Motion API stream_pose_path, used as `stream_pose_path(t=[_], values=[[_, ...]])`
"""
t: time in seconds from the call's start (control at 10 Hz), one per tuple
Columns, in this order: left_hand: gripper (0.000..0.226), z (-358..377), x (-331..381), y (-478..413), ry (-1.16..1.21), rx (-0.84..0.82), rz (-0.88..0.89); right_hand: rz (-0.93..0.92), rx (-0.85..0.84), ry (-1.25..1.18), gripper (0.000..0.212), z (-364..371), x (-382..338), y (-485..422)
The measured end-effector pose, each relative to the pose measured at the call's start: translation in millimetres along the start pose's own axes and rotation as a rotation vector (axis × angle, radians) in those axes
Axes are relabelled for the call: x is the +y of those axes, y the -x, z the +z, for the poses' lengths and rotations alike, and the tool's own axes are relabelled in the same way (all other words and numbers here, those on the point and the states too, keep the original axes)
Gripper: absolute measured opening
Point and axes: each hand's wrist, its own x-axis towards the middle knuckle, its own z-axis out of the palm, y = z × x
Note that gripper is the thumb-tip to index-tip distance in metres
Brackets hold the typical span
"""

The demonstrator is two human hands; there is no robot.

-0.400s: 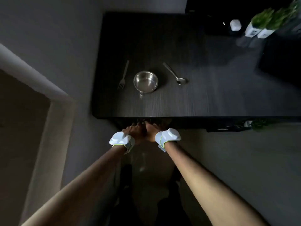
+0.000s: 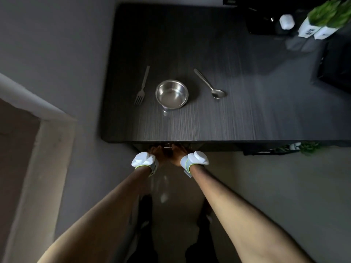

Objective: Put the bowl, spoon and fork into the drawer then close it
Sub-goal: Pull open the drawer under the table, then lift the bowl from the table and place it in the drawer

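Fingertips hidden under table (image 2: 209, 128) edge; drawer unseen.

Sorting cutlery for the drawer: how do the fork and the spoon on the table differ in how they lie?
The fork lies left of the bowl, the spoon right of it. The fork's handle leans away to the right; the spoon's leans away to the left. The fork looks duller, the spoon shinier. Both are metal, lying flat, heads toward the person.

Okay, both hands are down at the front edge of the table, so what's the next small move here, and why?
Probably pull the drawer out toward the body. The left hand and right hand sit together just under the table edge, at what looks like a small handle, though their grip is hidden. The bowl, fork and spoon lie on top, so no place shows yet to put them.
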Motion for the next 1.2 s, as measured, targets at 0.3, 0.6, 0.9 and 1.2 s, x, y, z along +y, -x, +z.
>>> stream_pose_path(t=[0.3,0.6,0.9,1.2], values=[[0.053,32.1,-12.9,30.8,-0.019,0.027,0.007,0.025,-0.034,0.067,0.044,18.1,2.9,23.0],[0.049,76.8,-20.4,102.9,0.091,-0.094,-0.013,0.032,-0.139,0.105,0.048,82.1,15.2,83.6],[0.052,114.1,-28.9,155.1,0.092,-0.203,-0.023,0.047,-0.217,0.06,0.048,124.4,26.5,138.6],[0.053,103.1,-30.1,172.9,0.028,-0.249,-0.033,0.048,-0.29,0.062,0.049,112.9,17.1,167.1]])
